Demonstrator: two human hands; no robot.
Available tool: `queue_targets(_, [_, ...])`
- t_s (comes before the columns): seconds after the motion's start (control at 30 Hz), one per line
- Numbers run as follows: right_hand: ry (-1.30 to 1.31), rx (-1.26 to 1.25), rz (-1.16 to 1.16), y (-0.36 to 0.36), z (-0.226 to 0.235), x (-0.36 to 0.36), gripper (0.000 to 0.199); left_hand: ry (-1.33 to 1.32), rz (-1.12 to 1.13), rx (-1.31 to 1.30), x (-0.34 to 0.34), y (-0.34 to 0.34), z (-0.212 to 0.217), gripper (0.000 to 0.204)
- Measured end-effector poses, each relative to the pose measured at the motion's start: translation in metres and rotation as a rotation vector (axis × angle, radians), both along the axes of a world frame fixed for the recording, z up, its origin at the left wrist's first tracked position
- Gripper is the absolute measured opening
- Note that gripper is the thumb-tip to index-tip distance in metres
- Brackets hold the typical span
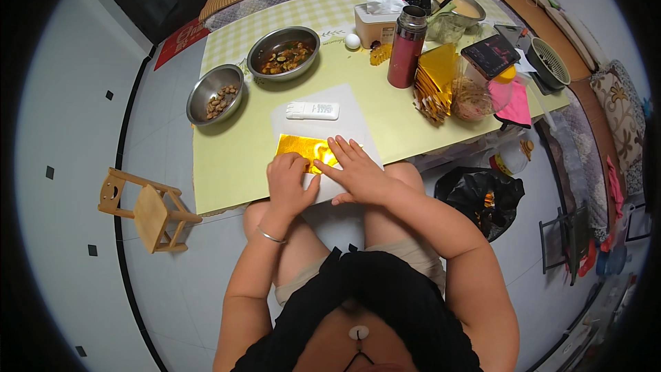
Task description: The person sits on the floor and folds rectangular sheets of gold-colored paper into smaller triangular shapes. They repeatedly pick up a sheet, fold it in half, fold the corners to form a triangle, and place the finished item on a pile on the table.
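A shiny gold foil sheet (303, 145) lies on a white paper sheet (358, 118) at the table's near edge. My left hand (290, 183) rests on its near left part, fingers bent down onto the foil and closed at its near edge. Across the right end of the foil lies my right hand (361, 178), fingers stretched out and apart, pressing it flat. What is beneath my palms stays hidden. Just beyond the foil, a white oblong packet (312, 111) sits on the paper.
Metal bowls of nuts (222, 102) and of cooked food (284, 59) stand far left. A red thermos (407, 48), folded gold paper (436, 81) and a tissue box (375, 25) stand to the right. On the floor are a small wooden chair (155, 213) and a black bag (468, 200).
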State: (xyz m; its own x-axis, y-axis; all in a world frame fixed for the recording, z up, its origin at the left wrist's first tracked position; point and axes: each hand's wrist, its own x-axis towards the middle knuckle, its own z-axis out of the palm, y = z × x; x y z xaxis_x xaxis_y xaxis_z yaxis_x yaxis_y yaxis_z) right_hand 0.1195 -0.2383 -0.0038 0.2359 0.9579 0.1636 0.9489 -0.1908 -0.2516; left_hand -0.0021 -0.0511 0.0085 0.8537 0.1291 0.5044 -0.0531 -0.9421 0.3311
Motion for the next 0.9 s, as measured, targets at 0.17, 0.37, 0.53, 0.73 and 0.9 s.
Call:
queue_targets(0.17, [0.000,-0.066,0.128,-0.005,0.015,0.009,0.087,0.059,-0.201,0.127,-0.023,0.034,0.008,0.050])
queue_targets(0.37, [0.191,0.050,0.300,-0.020,0.006,0.046,0.059,0.121,-0.237,0.160,-0.041,0.033,0.010,0.046])
queue_targets(0.53, [0.243,0.010,0.306,-0.023,0.012,0.054,0.051,0.028,-0.252,0.258,-0.040,0.025,0.008,0.037])
queue_targets(0.73, [0.243,0.167,0.249,-0.017,-0.001,0.040,0.043,-0.078,-0.253,0.259,-0.029,0.026,0.008,0.018])
queue_targets(0.9, [0.261,0.297,0.041,0.001,-0.003,0.002,0.033,-0.058,-0.292,0.161,-0.024,0.021,0.013,0.012])
